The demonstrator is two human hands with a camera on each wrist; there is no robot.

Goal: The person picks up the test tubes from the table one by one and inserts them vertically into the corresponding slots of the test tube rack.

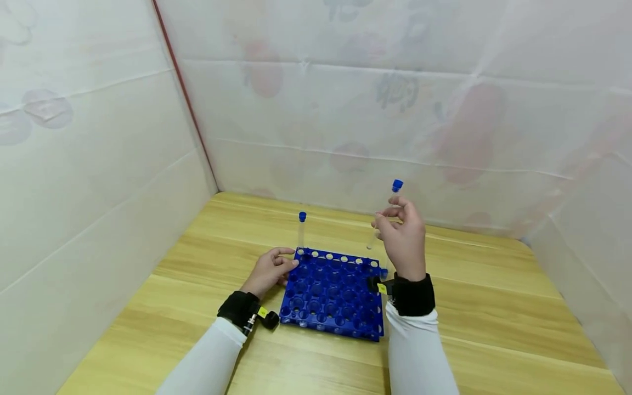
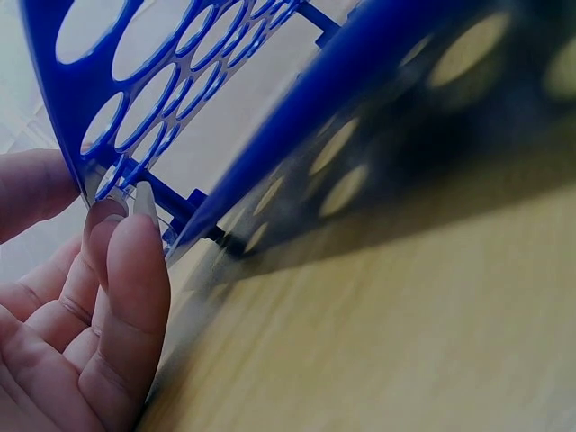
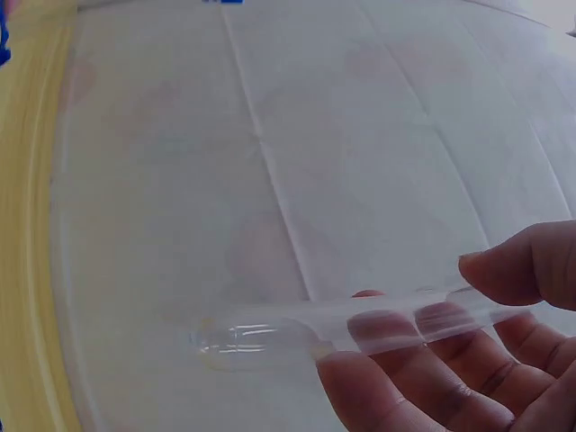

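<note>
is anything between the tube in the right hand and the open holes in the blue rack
Nothing visible blocks it. The right hand holds the capped tube tilted above the rack; one other tube stands at the far left corner, where the left hand touches the rack's edge.

My head camera looks forward and down from above onto the wooden surface point(image 1: 494, 307), taking in both arms. My left wrist camera sits low, very near the blue rack point(image 2: 378, 99), which the head view point(image 1: 332, 293) shares. My right wrist camera faces the white wall, close behind the clear tube point(image 3: 360, 328).
</note>
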